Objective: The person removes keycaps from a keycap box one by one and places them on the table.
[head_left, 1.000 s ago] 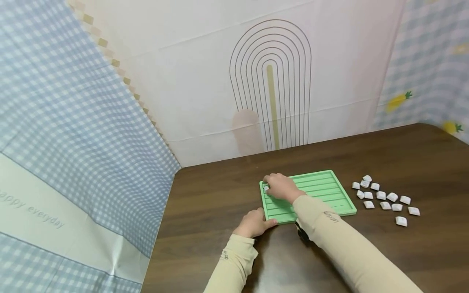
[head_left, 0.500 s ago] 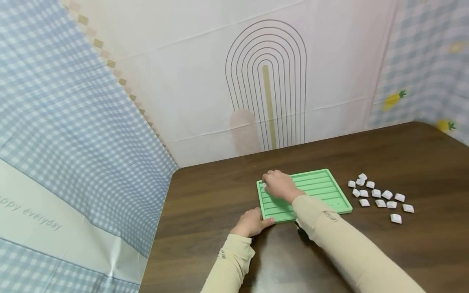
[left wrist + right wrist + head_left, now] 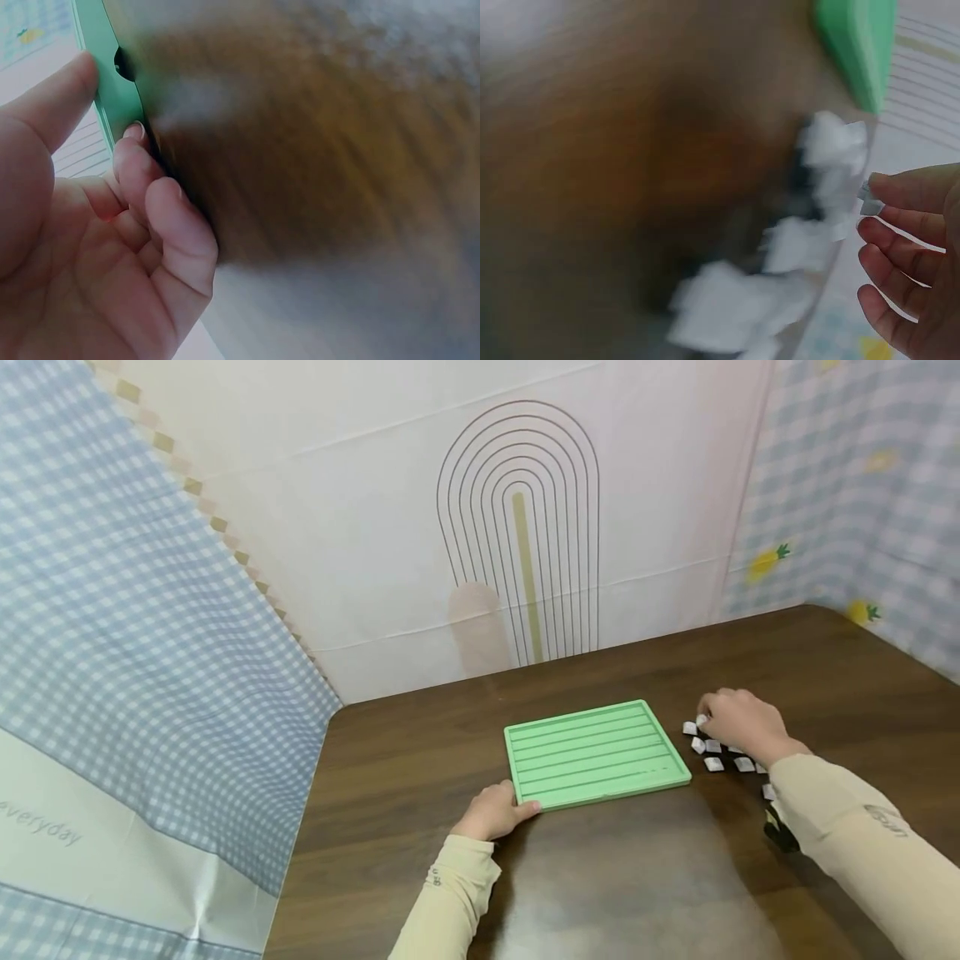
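A light green tray (image 3: 581, 754) with long parallel ridges lies on the table. My left hand (image 3: 491, 814) grips its near left corner; in the left wrist view the thumb (image 3: 71, 90) lies on one side of the tray's edge (image 3: 112, 82) and curled fingers on the other. To the right of the tray, my right hand (image 3: 742, 722) is over a loose group of white keycaps (image 3: 714, 764). Thumb and index finger pinch a small keycap (image 3: 870, 201), with the other fingers loosely bent. The hand and sleeve hide part of the group.
The dark wooden table (image 3: 405, 760) carries the tray and keycaps. Behind it hangs a pale cloth (image 3: 360, 552) with an arch print. A blue checked cloth (image 3: 172, 635) hangs along the left side.
My right hand has moved right, from the tray's far left corner to the loose keycaps. The white keycap at that corner no longer shows there. The left hand keeps its grip; the camera view has shifted.
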`<state>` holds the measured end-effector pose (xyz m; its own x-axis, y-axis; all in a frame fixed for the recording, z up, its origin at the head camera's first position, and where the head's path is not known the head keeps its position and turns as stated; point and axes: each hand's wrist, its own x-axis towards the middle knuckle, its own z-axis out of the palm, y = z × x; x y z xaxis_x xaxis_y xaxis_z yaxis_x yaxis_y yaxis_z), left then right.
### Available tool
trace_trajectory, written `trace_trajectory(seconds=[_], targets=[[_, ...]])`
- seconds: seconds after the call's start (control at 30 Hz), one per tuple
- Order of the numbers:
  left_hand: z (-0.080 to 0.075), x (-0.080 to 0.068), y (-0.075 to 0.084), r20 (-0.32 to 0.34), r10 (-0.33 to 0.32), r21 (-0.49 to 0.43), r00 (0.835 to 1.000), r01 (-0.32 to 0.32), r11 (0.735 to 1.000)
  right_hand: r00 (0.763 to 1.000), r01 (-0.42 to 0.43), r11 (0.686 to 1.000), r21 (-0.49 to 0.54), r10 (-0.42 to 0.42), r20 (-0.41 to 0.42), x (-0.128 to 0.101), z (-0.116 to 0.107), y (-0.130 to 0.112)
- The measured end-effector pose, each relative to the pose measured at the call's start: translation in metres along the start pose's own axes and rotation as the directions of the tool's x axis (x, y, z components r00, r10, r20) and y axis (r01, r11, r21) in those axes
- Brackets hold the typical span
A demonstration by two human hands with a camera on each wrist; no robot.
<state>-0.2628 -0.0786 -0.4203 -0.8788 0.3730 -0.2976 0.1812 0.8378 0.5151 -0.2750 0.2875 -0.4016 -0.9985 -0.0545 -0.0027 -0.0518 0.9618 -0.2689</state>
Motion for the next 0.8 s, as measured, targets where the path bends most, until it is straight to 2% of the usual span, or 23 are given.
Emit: trace_trajectory(seconds=[0.13, 0.3, 0.47, 0.57, 0.63, 0.7, 0.8], targets=[[-0.002, -0.002, -0.004, -0.002, -0.017, 0.001, 1.000, 0.017, 1.000, 1.000, -0.008, 1.000, 0.006, 0.007, 0.021, -0.002, 0.009, 0.006], [-0.001, -0.005, -0.007, -0.016, -0.021, -0.020, 1.000, 0.020, 1.000, 1.000, -0.011, 1.000, 0.007, 0.010, 0.020, 0.002, 0.010, 0.001], [0.000, -0.006, -0.011, -0.062, 0.002, -0.050, 0.998, -0.005, 0.999, 1.000, 0.005, 0.999, 0.048, -0.006, 0.008, 0.001, 0.010, -0.013], [-0.004, -0.003, -0.009, -0.108, 0.013, -0.054, 0.994, -0.018, 0.998, 0.999, 0.026, 0.995, 0.092, -0.022, -0.043, -0.002, 0.015, -0.024], [-0.006, -0.001, -0.004, -0.170, 0.024, -0.010, 0.985, -0.026, 1.000, 0.995, 0.066, 0.993, 0.095, -0.058, -0.087, -0.006, 0.021, -0.034], [-0.007, 0.001, 0.005, -0.247, 0.053, 0.089, 0.968, -0.032, 0.996, 0.986, 0.112, 0.991, 0.069, -0.102, -0.130, -0.010, 0.031, -0.044], [-0.003, 0.008, 0.024, -0.322, 0.141, 0.275, 0.936, -0.050, 0.960, 0.980, 0.149, 0.989, 0.009, -0.146, -0.137, -0.018, 0.045, -0.062]])
